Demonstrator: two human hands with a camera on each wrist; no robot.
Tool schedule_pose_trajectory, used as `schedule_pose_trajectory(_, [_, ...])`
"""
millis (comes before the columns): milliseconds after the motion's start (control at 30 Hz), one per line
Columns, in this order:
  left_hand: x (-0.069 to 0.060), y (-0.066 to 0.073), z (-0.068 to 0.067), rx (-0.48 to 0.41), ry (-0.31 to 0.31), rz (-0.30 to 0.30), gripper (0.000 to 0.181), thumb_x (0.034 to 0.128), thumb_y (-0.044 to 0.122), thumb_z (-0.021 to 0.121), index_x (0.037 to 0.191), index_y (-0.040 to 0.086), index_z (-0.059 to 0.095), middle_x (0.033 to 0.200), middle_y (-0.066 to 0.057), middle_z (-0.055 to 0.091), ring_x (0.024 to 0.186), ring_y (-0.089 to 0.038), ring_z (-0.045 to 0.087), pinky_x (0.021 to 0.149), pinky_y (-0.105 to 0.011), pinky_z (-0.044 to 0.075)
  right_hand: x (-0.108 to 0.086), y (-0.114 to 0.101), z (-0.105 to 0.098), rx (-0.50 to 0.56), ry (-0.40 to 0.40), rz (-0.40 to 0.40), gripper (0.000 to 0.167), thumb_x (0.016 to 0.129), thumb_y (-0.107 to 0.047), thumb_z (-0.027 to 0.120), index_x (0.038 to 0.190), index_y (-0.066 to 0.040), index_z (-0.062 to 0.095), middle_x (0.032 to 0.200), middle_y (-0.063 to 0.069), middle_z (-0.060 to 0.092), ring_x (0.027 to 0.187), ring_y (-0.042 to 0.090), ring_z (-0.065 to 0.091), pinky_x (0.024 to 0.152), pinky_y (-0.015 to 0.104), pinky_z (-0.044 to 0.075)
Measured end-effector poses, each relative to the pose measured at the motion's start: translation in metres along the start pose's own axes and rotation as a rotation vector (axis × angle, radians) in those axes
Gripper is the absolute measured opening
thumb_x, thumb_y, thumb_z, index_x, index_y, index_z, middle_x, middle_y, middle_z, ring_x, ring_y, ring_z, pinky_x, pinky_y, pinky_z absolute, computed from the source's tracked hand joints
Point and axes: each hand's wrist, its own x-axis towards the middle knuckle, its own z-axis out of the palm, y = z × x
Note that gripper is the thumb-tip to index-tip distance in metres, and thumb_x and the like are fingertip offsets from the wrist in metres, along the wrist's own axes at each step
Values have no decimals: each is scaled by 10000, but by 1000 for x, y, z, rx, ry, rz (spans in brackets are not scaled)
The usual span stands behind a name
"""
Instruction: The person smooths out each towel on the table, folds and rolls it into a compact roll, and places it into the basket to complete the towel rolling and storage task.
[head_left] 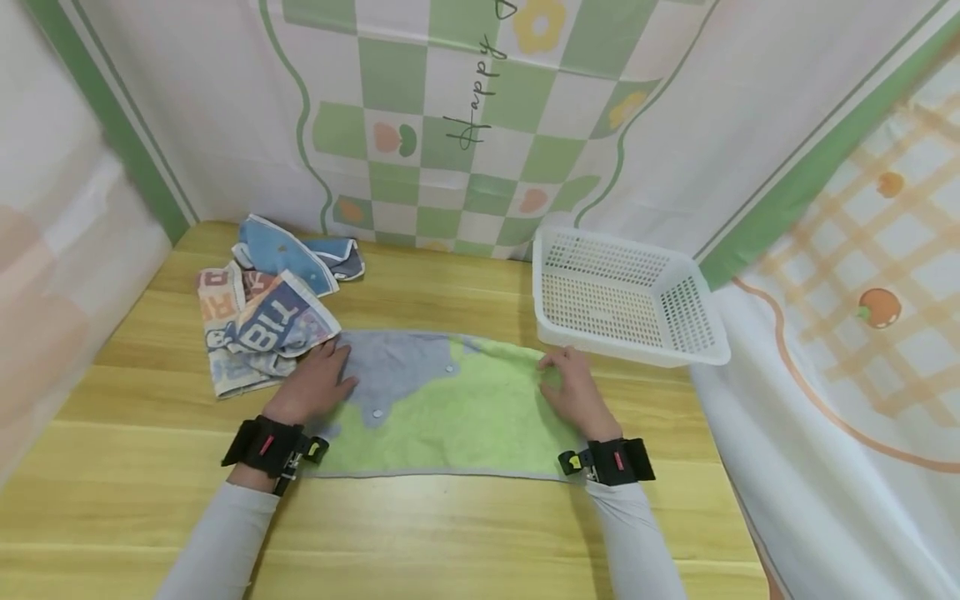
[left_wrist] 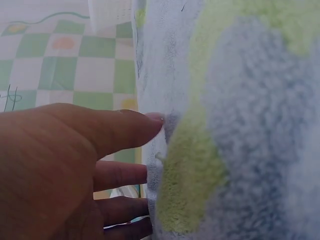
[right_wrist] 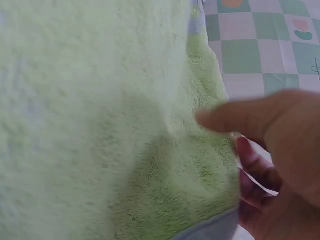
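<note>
A green and grey-blue fleecy towel [head_left: 450,417] lies in a wide strip across the table, a grey border along its near edge. My left hand [head_left: 318,382] holds its far left corner; in the left wrist view the thumb [left_wrist: 135,127] overlaps the edge and the other fingers pass behind it. At the far right corner my right hand [head_left: 577,396] holds the towel's edge. The right wrist view has the fingers [right_wrist: 252,160] curled behind that edge and the blurred thumb [right_wrist: 225,117] over the fleecy side; its contact is unclear.
Beside my left hand lies a crumpled cloth with printed letters [head_left: 281,321], with a blue cloth [head_left: 281,254] behind it. A white perforated basket [head_left: 626,342] stands at the back right of the wooden table [head_left: 420,542]. Patterned curtains [head_left: 450,196] hang behind and at the sides.
</note>
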Motion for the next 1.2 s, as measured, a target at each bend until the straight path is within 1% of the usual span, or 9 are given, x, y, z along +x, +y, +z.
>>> schedule_pose_trajectory(167, [0, -2, 2, 9, -3, -8, 612, 1040, 251, 556, 1476, -143, 385, 1552, -383, 306, 1437, -550, 282, 1137, -655, 307, -2, 0, 6, -13, -92, 73, 342, 939, -41, 675, 1260, 65, 620, 1305, 278, 545, 1220, 447, 503, 1041, 570, 426])
schedule_pose_trajectory(333, [1, -2, 4, 20, 1, -15, 637, 1039, 253, 558, 1482, -159, 356, 1541, -395, 310, 1434, -558, 276, 1136, -658, 302, 0, -1, 5, -5, -115, 163, 455, 1064, -76, 463, 1487, 81, 400, 1313, 289, 586, 1141, 418, 603, 973, 555, 498])
schedule_pose_trajectory(533, [1, -4, 6, 8, -9, -3, 624, 1042, 236, 552, 1488, -152, 354, 1553, -393, 291, 1444, -554, 262, 1151, -651, 285, 2, 1, 3, -81, -156, 180, 397, 992, -26, 597, 1365, 93, 532, 1193, 254, 640, 1077, 388, 640, 923, 518, 533])
schedule_pose_trajectory(700, [1, -4, 1, -41, -3, -8, 589, 1038, 212, 550, 1475, -147, 385, 1543, -383, 321, 1435, -552, 282, 1142, -653, 299, 4, 5, 5, -8, -259, 155, 224, 976, -23, 607, 1180, 60, 650, 949, 148, 655, 867, 269, 617, 795, 439, 537])
schedule_pose_trajectory(800, [0, -4, -3, -52, 1, -24, 577, 1037, 212, 550, 1468, -143, 402, 1539, -374, 339, 1432, -546, 294, 1138, -654, 304, 8, 7, 4, -38, -208, 109, 155, 976, -43, 601, 1093, 23, 677, 930, 123, 663, 845, 252, 620, 772, 421, 544])
schedule_pose_trajectory(933, [1, -5, -3, -47, -5, -27, 579, 1039, 215, 547, 1472, -140, 399, 1545, -370, 335, 1438, -543, 287, 1144, -649, 301, 12, 9, 1, -120, 30, 80, 125, 974, -41, 606, 1069, 7, 672, 963, 148, 662, 892, 299, 617, 751, 439, 529])
schedule_pose_trajectory(1000, [1, -5, -2, -42, -4, -25, 582, 1039, 216, 549, 1473, -140, 398, 1546, -370, 332, 1439, -543, 284, 1145, -647, 301, 13, 7, 0, -123, 100, 84, 147, 969, -32, 615, 1101, 17, 659, 979, 177, 638, 909, 335, 595, 746, 457, 508])
schedule_pose_trajectory(1067, [2, -6, -1, -35, -1, -24, 583, 1038, 218, 552, 1472, -140, 400, 1545, -372, 332, 1437, -544, 287, 1142, -646, 306, 12, 6, 1, -123, 92, 93, 209, 960, -34, 638, 1156, 35, 652, 1051, 211, 624, 980, 373, 590, 807, 489, 510])
schedule_pose_trajectory(1200, [3, -6, -2, -24, 3, -20, 586, 1036, 220, 555, 1467, -146, 402, 1543, -380, 326, 1430, -552, 290, 1134, -650, 312, 10, 2, 4, -110, -85, 146, 389, 944, -61, 675, 1302, 69, 596, 1292, 278, 562, 1202, 438, 552, 1001, 555, 483])
